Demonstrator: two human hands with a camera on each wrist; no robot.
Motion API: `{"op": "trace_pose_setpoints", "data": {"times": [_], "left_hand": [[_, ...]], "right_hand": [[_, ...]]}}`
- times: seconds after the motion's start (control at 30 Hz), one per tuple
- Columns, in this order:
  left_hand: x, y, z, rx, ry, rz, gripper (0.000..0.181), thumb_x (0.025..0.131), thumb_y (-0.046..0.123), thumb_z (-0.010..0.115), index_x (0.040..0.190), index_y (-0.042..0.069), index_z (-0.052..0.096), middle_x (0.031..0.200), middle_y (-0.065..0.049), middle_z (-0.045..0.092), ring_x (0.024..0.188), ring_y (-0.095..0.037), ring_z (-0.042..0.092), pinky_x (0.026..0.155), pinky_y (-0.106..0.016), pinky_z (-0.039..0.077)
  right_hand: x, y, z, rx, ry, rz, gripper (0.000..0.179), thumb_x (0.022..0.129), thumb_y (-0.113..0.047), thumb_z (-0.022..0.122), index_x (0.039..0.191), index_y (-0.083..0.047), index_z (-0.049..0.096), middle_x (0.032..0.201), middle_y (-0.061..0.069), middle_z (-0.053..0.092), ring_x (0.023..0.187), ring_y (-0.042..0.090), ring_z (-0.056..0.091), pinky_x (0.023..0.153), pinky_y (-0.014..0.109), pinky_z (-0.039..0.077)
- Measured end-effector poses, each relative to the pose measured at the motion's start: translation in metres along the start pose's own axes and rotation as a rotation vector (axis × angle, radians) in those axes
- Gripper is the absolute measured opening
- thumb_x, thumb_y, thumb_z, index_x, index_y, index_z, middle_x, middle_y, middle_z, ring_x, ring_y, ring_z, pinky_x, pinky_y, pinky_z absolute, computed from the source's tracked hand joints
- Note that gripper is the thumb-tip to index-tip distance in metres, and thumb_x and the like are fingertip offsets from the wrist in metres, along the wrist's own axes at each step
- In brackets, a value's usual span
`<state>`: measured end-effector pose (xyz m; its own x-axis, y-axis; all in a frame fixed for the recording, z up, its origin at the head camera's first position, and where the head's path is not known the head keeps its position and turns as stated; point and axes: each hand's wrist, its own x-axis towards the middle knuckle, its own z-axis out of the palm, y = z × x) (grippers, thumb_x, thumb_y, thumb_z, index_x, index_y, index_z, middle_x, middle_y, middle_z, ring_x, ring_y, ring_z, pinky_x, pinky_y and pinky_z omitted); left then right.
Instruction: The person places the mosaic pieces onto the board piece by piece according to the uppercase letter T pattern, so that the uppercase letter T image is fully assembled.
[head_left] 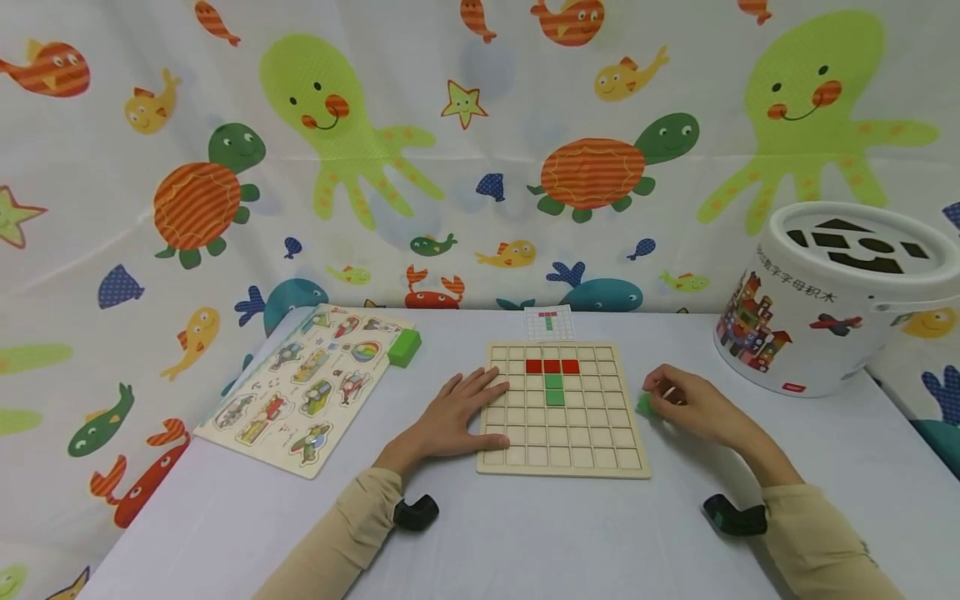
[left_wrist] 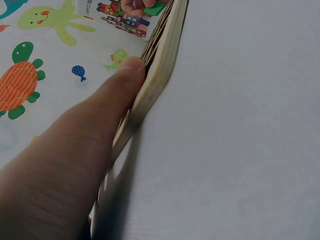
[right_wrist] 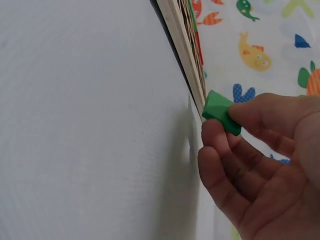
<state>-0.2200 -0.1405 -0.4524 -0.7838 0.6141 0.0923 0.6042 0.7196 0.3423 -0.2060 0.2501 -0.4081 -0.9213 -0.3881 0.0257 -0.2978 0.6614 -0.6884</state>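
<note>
A wooden grid board [head_left: 525,458] lies on the table, bearing a row of red tiles [head_left: 552,367] with green tiles [head_left: 554,389] in a column beneath the middle one. My left hand [head_left: 459,418] rests spread on the board's left edge, and its thumb [left_wrist: 127,72] touches the rim in the left wrist view. Just off the board's right edge, my right hand [head_left: 693,406] pinches a green tile [right_wrist: 218,110] between thumb and fingers. Behind the board lies a small pattern card [head_left: 549,323] printed with a red and green T shape.
To the left lies a wooden picture puzzle board [head_left: 281,400], with a green block [head_left: 405,347] at its upper right corner. A white bucket [head_left: 817,325] with a shape-slotted lid stands at the back right. A patterned curtain [head_left: 450,183] hangs behind the table.
</note>
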Motion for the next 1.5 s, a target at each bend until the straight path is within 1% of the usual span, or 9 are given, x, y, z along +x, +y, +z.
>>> {"op": "trace_pose_setpoints", "data": {"times": [0.17, 0.3, 0.43, 0.53, 0.77, 0.9, 1.1, 1.37, 1.5], "left_hand": [[-0.001, 0.001, 0.0, -0.005, 0.0, 0.004, 0.085, 0.081, 0.068, 0.055, 0.15, 0.029, 0.026, 0.16, 0.001, 0.017, 0.148, -0.022, 0.011, 0.118, -0.05, 0.011], [-0.001, 0.0, 0.0, -0.002, 0.002, 0.005, 0.085, 0.081, 0.067, 0.056, 0.15, 0.028, 0.026, 0.16, 0.001, 0.017, 0.148, -0.022, 0.011, 0.118, -0.05, 0.01], [-0.001, 0.0, 0.0, 0.001, 0.007, 0.009, 0.085, 0.081, 0.067, 0.056, 0.15, 0.028, 0.026, 0.16, 0.001, 0.017, 0.148, -0.022, 0.012, 0.118, -0.05, 0.01], [-0.001, 0.0, 0.0, -0.001, 0.005, 0.007, 0.085, 0.081, 0.067, 0.056, 0.15, 0.028, 0.026, 0.16, 0.001, 0.017, 0.148, -0.021, 0.011, 0.118, -0.05, 0.01], [-0.002, 0.001, -0.001, 0.0, 0.009, 0.012, 0.084, 0.081, 0.067, 0.056, 0.15, 0.027, 0.027, 0.159, 0.001, 0.018, 0.148, -0.022, 0.012, 0.118, -0.051, 0.011], [-0.002, 0.001, -0.001, -0.004, 0.007, 0.009, 0.084, 0.081, 0.068, 0.055, 0.15, 0.028, 0.027, 0.159, 0.001, 0.017, 0.148, -0.021, 0.012, 0.118, -0.05, 0.011], [-0.002, 0.001, -0.001, 0.001, 0.006, 0.009, 0.085, 0.081, 0.067, 0.056, 0.15, 0.029, 0.026, 0.16, 0.002, 0.017, 0.148, -0.021, 0.011, 0.118, -0.049, 0.01], [-0.001, 0.0, 0.0, -0.003, 0.004, 0.01, 0.085, 0.081, 0.067, 0.055, 0.15, 0.028, 0.026, 0.16, 0.002, 0.016, 0.148, -0.021, 0.011, 0.118, -0.049, 0.01], [-0.001, -0.001, 0.001, -0.003, 0.01, 0.015, 0.085, 0.081, 0.068, 0.055, 0.15, 0.028, 0.026, 0.16, 0.001, 0.016, 0.148, -0.021, 0.011, 0.118, -0.05, 0.01]], "right_hand": [[0.003, -0.004, 0.005, 0.03, -0.03, -0.013, 0.011, 0.093, -0.011, 0.056, 0.104, -0.007, 0.057, 0.091, 0.008, 0.06, 0.072, 0.012, 0.058, 0.062, 0.022, 0.048], [0.006, -0.007, 0.009, 0.074, -0.032, -0.007, 0.009, 0.093, -0.01, 0.058, 0.101, -0.007, 0.056, 0.093, 0.009, 0.057, 0.074, 0.015, 0.059, 0.063, 0.023, 0.048], [0.008, -0.01, 0.012, 0.093, -0.034, -0.001, 0.009, 0.092, -0.011, 0.058, 0.099, -0.007, 0.055, 0.092, 0.009, 0.055, 0.073, 0.017, 0.06, 0.061, 0.023, 0.048], [0.009, -0.011, 0.012, 0.085, -0.03, 0.001, 0.01, 0.092, -0.012, 0.059, 0.099, -0.007, 0.055, 0.091, 0.009, 0.055, 0.072, 0.017, 0.059, 0.059, 0.023, 0.048], [0.014, -0.016, 0.018, 0.043, -0.019, -0.008, 0.01, 0.091, -0.016, 0.062, 0.098, -0.01, 0.057, 0.09, 0.005, 0.06, 0.074, 0.016, 0.055, 0.061, 0.023, 0.047], [0.017, -0.02, 0.022, 0.049, -0.015, -0.025, 0.01, 0.09, -0.015, 0.063, 0.097, -0.01, 0.057, 0.09, 0.004, 0.061, 0.073, 0.015, 0.057, 0.061, 0.023, 0.047], [0.021, -0.024, 0.027, 0.06, -0.04, -0.016, 0.01, 0.09, -0.015, 0.063, 0.097, -0.01, 0.057, 0.09, 0.005, 0.06, 0.074, 0.016, 0.056, 0.061, 0.023, 0.047], [0.026, -0.03, 0.033, 0.039, -0.032, -0.029, 0.011, 0.089, -0.016, 0.064, 0.097, -0.011, 0.058, 0.091, 0.003, 0.061, 0.078, 0.015, 0.054, 0.065, 0.022, 0.047], [0.028, -0.033, 0.035, 0.046, -0.035, -0.03, 0.011, 0.089, -0.015, 0.064, 0.096, -0.009, 0.059, 0.091, 0.004, 0.062, 0.076, 0.016, 0.054, 0.063, 0.022, 0.047]]}}
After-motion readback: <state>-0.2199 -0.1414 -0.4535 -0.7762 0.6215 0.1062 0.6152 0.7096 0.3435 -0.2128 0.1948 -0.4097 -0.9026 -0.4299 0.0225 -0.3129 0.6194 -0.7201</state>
